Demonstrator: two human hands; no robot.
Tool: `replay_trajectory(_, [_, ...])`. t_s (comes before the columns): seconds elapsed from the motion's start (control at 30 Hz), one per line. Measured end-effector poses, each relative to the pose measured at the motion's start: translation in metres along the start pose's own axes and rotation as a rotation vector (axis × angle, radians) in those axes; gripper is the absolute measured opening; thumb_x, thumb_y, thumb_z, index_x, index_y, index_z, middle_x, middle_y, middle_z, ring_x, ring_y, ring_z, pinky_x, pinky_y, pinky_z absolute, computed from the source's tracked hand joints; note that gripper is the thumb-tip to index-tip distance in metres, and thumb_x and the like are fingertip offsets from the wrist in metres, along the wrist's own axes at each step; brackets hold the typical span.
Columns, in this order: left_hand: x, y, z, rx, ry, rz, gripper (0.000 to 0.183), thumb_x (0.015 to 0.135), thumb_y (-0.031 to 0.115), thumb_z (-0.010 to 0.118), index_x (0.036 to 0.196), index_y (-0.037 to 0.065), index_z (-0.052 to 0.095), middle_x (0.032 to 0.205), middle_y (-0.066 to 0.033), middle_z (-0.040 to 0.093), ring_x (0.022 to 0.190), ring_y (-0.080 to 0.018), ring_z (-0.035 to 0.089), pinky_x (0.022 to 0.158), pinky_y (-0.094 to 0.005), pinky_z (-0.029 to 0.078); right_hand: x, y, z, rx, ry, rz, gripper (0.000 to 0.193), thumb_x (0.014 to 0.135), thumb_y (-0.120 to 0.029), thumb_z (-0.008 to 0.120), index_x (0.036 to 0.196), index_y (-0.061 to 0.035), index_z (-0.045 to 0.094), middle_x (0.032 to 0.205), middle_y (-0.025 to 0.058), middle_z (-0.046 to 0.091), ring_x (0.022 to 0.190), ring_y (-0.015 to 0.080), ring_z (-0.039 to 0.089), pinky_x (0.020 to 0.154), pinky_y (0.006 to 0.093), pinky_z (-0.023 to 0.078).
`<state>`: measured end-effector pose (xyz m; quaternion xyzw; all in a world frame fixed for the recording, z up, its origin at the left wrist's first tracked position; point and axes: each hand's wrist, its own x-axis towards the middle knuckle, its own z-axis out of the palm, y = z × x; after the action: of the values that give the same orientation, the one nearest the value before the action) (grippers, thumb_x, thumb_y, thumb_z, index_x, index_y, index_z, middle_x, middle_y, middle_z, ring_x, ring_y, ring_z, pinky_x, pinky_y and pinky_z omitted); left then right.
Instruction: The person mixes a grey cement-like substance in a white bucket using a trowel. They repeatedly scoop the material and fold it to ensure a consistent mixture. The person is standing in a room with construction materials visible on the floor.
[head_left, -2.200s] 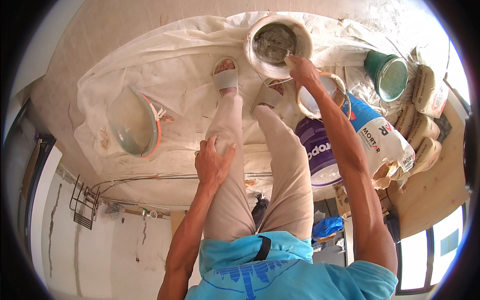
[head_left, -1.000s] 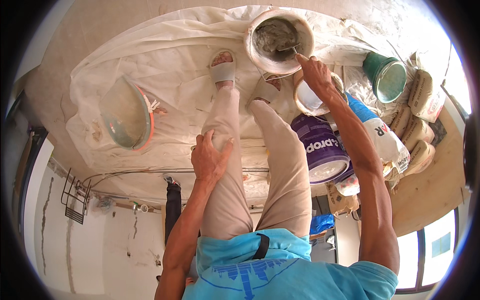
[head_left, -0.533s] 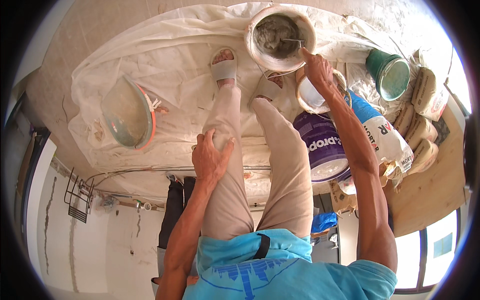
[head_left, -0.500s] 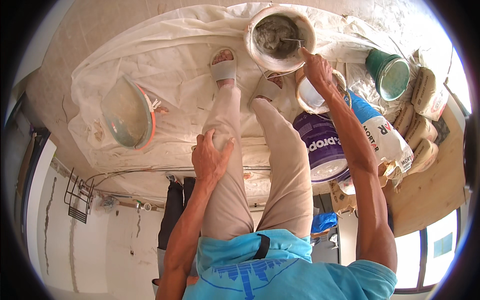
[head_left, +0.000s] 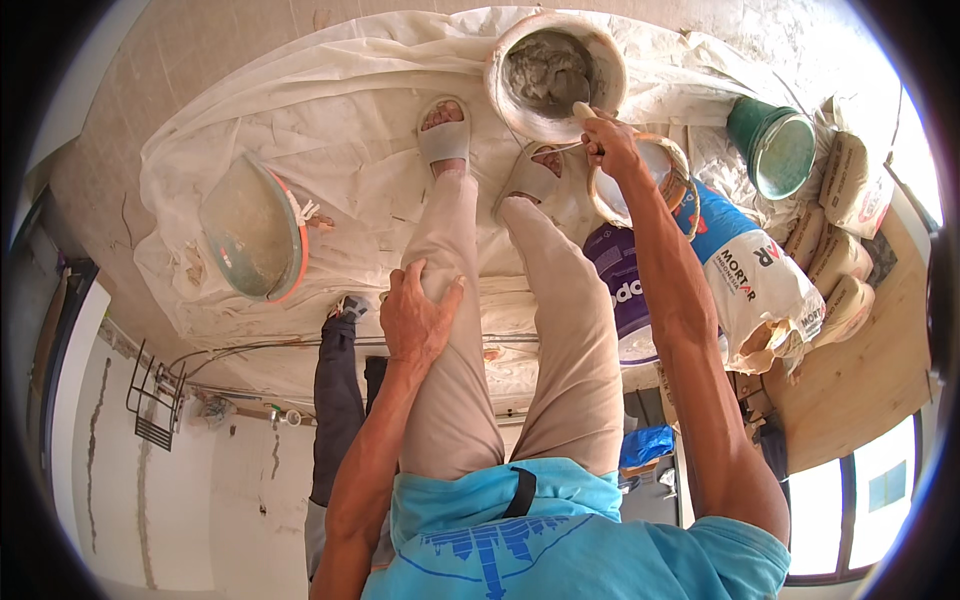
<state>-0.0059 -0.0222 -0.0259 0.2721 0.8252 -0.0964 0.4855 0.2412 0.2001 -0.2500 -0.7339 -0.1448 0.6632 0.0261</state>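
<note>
My right hand [head_left: 614, 148] is closed round the pale handle of a trowel [head_left: 582, 110] at the near right rim of a mortar-smeared bucket [head_left: 497, 85]. The trowel's metal part does not show now. Wet grey mortar [head_left: 545, 72] lies inside the bucket, its surface lumpy. My left hand [head_left: 420, 318] rests on my left leg near the knee, fingers and thumb apart, holding nothing. Below my right hand stands a second, whitish bucket [head_left: 610, 200] with a rope-like handle, partly covered by my forearm.
A dusty sheet [head_left: 370, 120] covers the floor under my sandalled feet. At left lies a round green basin [head_left: 250, 235] with an orange rim. To the right are a purple pail [head_left: 612, 265], mortar bags [head_left: 755, 290] and green buckets [head_left: 785, 155]. Another person's dark-trousered leg [head_left: 338, 420] stands behind.
My right hand has drawn back and slightly left with the trowel, whose metal shank showed over the mortar before. The other person's leg has come further into view. My left hand stays put.
</note>
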Motion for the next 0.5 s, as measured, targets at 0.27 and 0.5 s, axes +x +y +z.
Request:
replay_trajectory(0.27, [0.001,-0.002,0.004,0.025,0.026,0.068,0.064,0.084,0.046,0.074,0.129,0.002,0.061,0.112,-0.0205,0.062,0.098,-0.0401,0.066,0.087,-0.0487,0.052,0.008,0.008,-0.016,0.058,-0.042,0.08,0.062,0.093,-0.01,0.062,0.153,-0.016,0.05,0.077,0.0031,0.056,0.047,0.0073,0.042,0.037,0.0229,0.031])
replay_trajectory(0.5, [0.002,0.001,0.004,0.037,0.038,0.078,0.064,0.084,0.046,0.075,0.128,0.001,0.061,0.111,-0.0205,0.062,0.098,-0.0401,0.066,0.085,-0.0487,0.053,0.0,0.014,-0.013,-0.34,-0.033,-0.24,0.064,0.08,-0.008,0.064,0.144,-0.0093,0.061,0.073,0.0054,0.062,0.054,0.0124,0.053,0.048,0.0298,0.043])
